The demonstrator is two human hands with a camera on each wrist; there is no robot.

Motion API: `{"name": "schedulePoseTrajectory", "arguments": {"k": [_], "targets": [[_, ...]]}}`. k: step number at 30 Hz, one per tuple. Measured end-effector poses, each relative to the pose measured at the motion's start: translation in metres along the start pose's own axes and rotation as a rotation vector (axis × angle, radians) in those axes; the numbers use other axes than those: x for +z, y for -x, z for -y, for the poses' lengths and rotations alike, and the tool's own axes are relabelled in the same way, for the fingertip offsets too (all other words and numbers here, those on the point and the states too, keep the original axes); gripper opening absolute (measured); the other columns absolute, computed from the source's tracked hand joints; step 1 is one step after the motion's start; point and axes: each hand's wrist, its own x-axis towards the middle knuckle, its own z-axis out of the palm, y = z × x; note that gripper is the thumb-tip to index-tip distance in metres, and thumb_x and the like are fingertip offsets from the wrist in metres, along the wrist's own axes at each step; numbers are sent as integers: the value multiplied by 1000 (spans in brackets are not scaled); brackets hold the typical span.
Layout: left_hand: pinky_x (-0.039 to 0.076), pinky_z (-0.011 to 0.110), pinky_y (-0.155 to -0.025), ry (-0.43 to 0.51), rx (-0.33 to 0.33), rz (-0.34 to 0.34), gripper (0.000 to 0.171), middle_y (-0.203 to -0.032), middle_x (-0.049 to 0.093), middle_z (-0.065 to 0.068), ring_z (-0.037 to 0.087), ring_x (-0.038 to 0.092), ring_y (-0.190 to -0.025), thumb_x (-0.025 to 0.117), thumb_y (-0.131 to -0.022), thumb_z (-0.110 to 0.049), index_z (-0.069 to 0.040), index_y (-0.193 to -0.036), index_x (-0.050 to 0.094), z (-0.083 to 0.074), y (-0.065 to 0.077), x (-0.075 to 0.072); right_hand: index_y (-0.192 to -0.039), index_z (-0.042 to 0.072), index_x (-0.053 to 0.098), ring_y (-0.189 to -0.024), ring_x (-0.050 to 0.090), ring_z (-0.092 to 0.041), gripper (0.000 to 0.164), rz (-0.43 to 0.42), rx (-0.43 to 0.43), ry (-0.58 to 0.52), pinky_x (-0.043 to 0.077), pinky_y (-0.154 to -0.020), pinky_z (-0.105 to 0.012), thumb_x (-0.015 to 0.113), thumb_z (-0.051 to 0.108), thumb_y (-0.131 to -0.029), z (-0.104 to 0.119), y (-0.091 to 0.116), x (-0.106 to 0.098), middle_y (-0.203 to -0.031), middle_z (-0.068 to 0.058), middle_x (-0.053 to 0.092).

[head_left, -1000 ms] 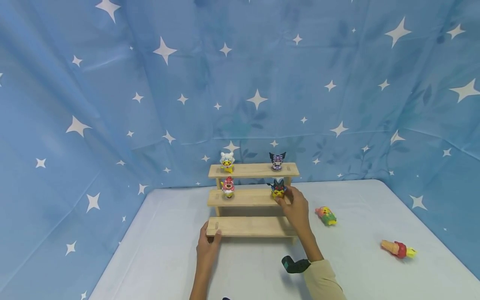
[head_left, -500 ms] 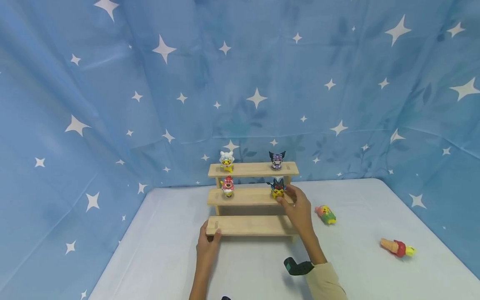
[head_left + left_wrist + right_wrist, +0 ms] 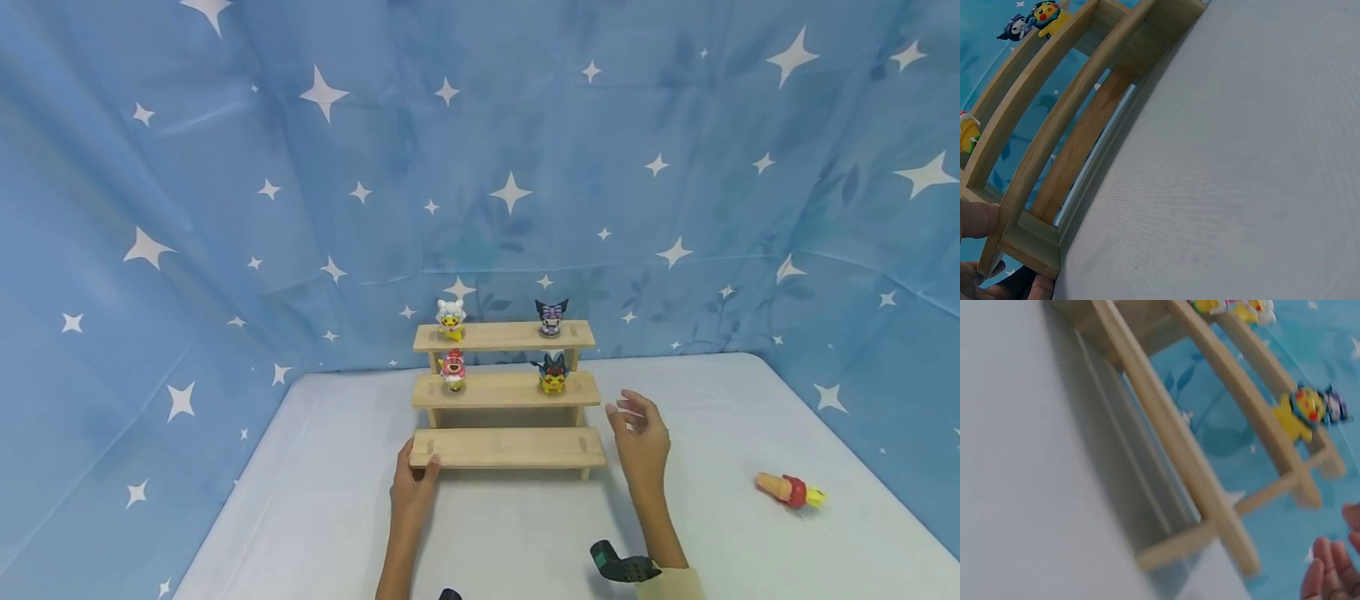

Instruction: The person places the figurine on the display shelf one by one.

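Observation:
A three-step wooden display stand (image 3: pixel 506 448) stands on the table. My left hand (image 3: pixel 411 498) grips the left end of its lowest board; in the left wrist view the thumb (image 3: pixel 977 219) lies against the board. To the right of the stand, my right hand (image 3: pixel 645 442) is raised, fingers loosely bent around nothing. On the middle step are a yellow figurine with dark ears (image 3: pixel 553 374) at right and a pink figurine with a red top (image 3: pixel 453 371) at left. The top step bears a white-hooded yellow figurine (image 3: pixel 452 320) and a black-and-purple figurine (image 3: pixel 551 318).
A red, yellow and orange figurine (image 3: pixel 791 490) lies on its side at the right of the white-covered table (image 3: pixel 315 500). Behind the table hangs a blue star-print curtain (image 3: pixel 510 125). A dark wrist camera (image 3: pixel 622 564) sits on my right wrist.
My right hand has let go of the dark-eared figurine and moved right and down, now hiding the pink-and-green figurine. The dark-eared figurine stays on the middle step. My left hand keeps its grip.

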Motion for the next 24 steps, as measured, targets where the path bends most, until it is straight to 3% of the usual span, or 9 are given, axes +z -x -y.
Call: {"name": "schedulePoseTrajectory", "arguments": {"k": [5,9,13,18,24], "targets": [[32,62,-111,19,-7,10,62,-148,41,29,49,38,-137,58,-96,-24,0,-147,34,2,0,-1,-133,-1,51,-69,53,18,41,-30,195,-15,48,-63,-3,58,18,-97,-15,3,-23,-124,-20,57],[34,60,-111,19,-19,28,61,-148,42,28,47,41,-136,58,-97,-21,-1,-149,32,4,-2,-2,-140,-5,41,-63,54,16,47,-43,289,-36,54,-62,-10,54,12,-98,-28,3,-39,-137,-29,42],[33,59,-112,20,-31,28,61,-149,41,27,46,40,-138,58,-97,-20,-1,-149,32,3,-2,-2,-147,-3,29,-61,57,14,55,-22,375,-74,57,-63,-15,50,16,-100,-40,-1,-49,-148,-31,28],[31,59,-113,22,-45,31,61,-150,40,27,46,38,-139,58,-97,-19,-1,-149,31,2,-2,-2,-156,7,10,-65,63,10,69,107,467,-127,58,-66,-18,47,28,-102,-57,-10,-55,-161,-25,12],[32,60,-112,17,-40,24,62,-150,40,27,47,39,-137,58,-97,-23,-1,-149,32,1,-1,-1,-158,15,-4,-80,70,3,77,285,504,-184,59,-74,-22,45,37,-103,-69,-26,-58,-165,-17,2]]}}
